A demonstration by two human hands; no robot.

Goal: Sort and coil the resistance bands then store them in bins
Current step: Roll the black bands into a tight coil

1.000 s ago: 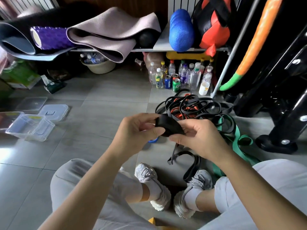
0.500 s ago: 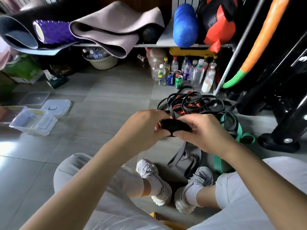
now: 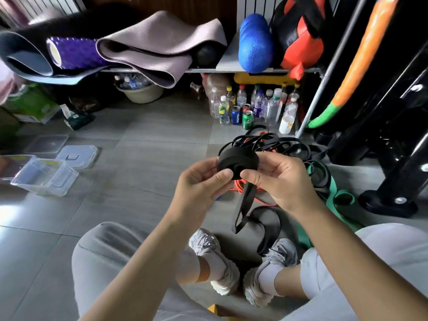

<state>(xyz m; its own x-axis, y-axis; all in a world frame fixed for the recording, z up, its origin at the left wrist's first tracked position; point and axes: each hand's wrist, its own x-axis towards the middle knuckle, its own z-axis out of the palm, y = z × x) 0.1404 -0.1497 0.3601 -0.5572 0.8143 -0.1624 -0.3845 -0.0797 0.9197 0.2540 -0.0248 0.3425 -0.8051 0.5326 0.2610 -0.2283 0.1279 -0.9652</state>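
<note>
Grip: coil (image 3: 238,159) pinched by left hand (image 3: 201,181) and right hand (image 3: 280,179)
Risk: unwinding, if tail (image 3: 245,205) at 6 o'clock is left untucked

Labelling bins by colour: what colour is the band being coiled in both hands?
The coiled band is black; the head view shows it best.

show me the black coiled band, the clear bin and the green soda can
black coiled band (image 3: 238,158): head view, outer wrap of the roll
clear bin (image 3: 40,187): head view, near side wall
green soda can (image 3: 247,121): head view, middle of its side
</note>
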